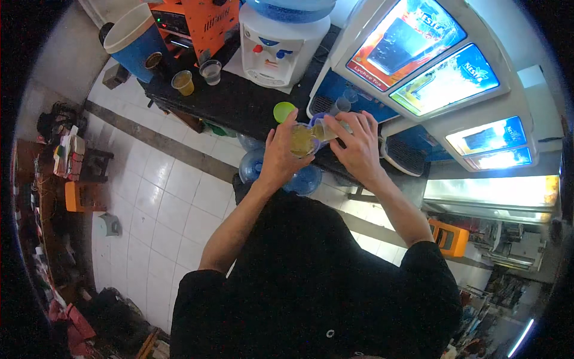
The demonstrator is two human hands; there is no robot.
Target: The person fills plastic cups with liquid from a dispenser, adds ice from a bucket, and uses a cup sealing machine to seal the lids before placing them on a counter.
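My left hand [281, 157] is wrapped around a clear plastic cup [303, 140] that holds yellowish liquid. In my right hand [356, 146] is a smaller clear cup [326, 130], tilted with its mouth over the larger cup's rim. Some yellowish liquid shows in the smaller cup. Just behind the cups are a lime-green cup [284, 112] and a purple cup [319, 118], the latter partly hidden. Clear cups [341, 105] stand beyond them near the drink dispenser.
On the black counter [233, 101] are a white water dispenser [269, 54], a cup of yellow-brown contents [183, 83], a clear cup [211, 72] and a blue container [139, 47]. A Nestea dispenser [403, 105] stands at the right. Large blue water bottles [303, 180] are below the counter.
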